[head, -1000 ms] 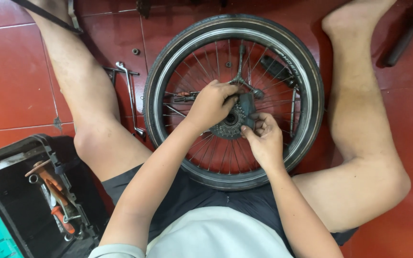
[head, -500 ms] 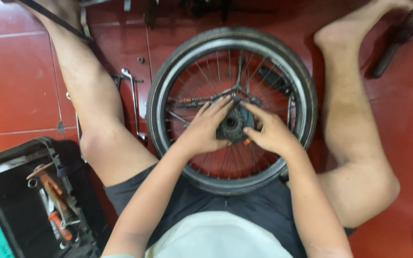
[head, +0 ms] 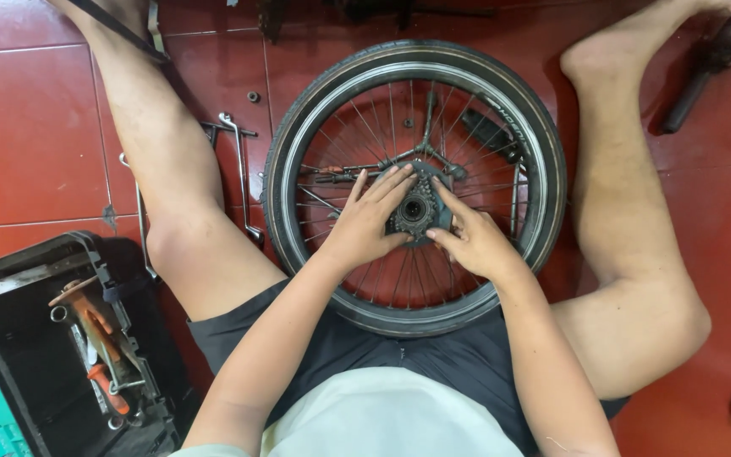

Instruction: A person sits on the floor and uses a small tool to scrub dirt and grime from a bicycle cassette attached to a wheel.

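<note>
Both hands flat, fingers spread: left hand [head: 368, 222] & right hand [head: 472, 239] press either side of the sprocket cluster [head: 417, 208], nothing clenched. Bike wheel [head: 315, 127] lies mid-frame between legs, steadied. Toolbox [head: 19, 271] lower left, spanners [head: 243, 169] nearby.

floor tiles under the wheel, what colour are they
Red floor tiles, clearest in the head view.

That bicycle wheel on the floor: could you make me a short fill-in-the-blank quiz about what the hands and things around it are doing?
1. The bicycle wheel lies flat on the ____ tiled floor.
2. The left hand and the right hand both rest on the ____ at the wheel's middle.
3. The open toolbox sits beside the person's ____ leg.

Missing words: red; cog cluster; left
</note>
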